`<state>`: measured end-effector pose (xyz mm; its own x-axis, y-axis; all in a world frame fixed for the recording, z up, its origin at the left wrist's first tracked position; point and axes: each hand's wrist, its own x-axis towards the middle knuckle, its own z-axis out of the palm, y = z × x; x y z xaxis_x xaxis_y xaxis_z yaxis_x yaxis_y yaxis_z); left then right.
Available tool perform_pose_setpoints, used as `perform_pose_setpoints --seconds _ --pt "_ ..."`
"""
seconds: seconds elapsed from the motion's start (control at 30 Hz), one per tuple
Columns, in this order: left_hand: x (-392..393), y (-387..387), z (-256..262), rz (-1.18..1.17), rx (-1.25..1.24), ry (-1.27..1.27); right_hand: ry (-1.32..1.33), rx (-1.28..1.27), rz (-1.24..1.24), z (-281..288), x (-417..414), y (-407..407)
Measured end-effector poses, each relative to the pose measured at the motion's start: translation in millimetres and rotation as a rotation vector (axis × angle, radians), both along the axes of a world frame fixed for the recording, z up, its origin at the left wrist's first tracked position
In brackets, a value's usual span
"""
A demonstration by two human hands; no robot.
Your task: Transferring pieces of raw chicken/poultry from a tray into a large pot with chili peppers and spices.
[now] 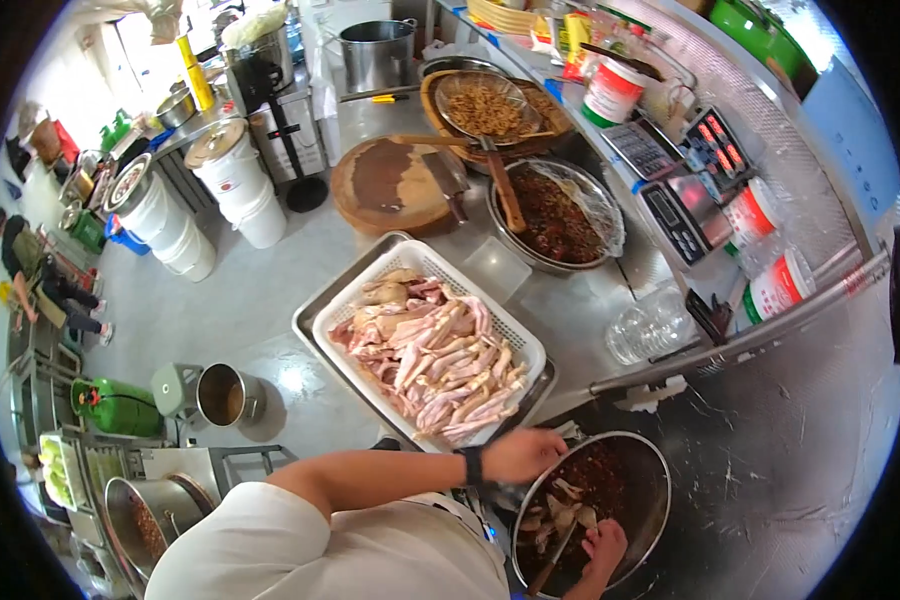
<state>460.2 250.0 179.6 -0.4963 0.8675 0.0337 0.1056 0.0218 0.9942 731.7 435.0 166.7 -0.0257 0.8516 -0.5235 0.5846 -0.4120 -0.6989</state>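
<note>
My left hand point(529, 454), with a black band at the wrist, is at the rim of a large metal pot point(669, 480); its fingers are partly hidden. Inside the pot are dark red sauce and pale meat pieces point(559, 514). Over the pot's near right part, my right hand point(604, 546) has its fingers curled at a pale piece; whether it grips it is unclear. A utensil with a wooden handle point(544, 577) lies in the pot beside that hand. Raw poultry pieces point(450, 360) fill a white perforated basket point(330, 315) set in a metal tray point(304, 319), just beyond my left hand.
On the steel counter are a round wooden chopping board point(375, 180) with a cleaver point(444, 176), a bowl of dark red sauce point(555, 217) and a strainer of brown bits point(487, 109). Scales point(675, 217) and tubs point(615, 86) stand on the shelf. A person point(52, 277) is far left.
</note>
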Motion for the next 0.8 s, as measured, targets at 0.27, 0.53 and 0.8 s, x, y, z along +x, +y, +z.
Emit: perform_pose_setpoints --seconds 0.27,0.53,0.8 --pt "-159 -139 -30 0.71 -0.715 0.74 0.26 -0.076 0.681 37 -199 -94" --pt "-109 -120 -59 0.512 -0.503 0.639 0.171 0.228 1.139 44 -329 -161" --pt "-108 -124 -72 0.266 -0.463 0.855 0.107 0.764 1.798 33 -472 -216"
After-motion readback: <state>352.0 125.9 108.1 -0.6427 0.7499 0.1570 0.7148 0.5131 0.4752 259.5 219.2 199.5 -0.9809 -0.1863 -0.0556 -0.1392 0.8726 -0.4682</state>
